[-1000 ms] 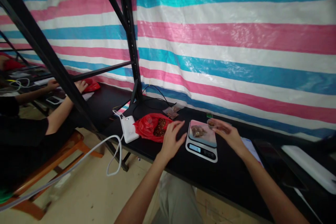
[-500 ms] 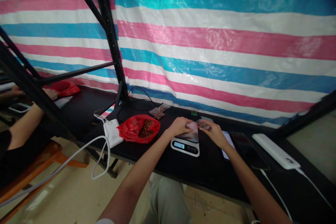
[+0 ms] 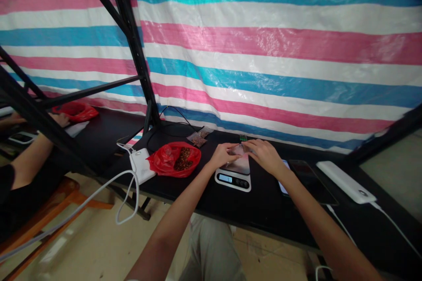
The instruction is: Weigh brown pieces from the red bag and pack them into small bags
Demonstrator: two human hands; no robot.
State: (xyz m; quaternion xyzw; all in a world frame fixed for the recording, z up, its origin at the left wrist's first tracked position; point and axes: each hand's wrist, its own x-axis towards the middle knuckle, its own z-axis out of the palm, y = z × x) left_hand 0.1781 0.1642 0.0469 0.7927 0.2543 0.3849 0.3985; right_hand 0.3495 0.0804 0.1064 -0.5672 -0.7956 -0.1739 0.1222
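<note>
A small clear plastic bag is pinched between my two hands, just above the metal plate of a white digital scale. My left hand grips the bag's left side, with its thumb stretched toward the middle. On the other side, my right hand has its fingers closed at the bag's upper right edge. What lies inside the bag is too small to make out. The scale's display is lit, but its figures are blurred. Left of the scale, an open red plastic bag holds small brown pieces.
Small filled clear bags lie behind the red bag. A white power bank with a cable stands at left. Phones and a long white power bank lie at right. Another person's arm is beyond the black frame.
My right hand has moved left and slightly up, bringing its fingers to the clear bag beside my left hand. The view has shifted a little.
</note>
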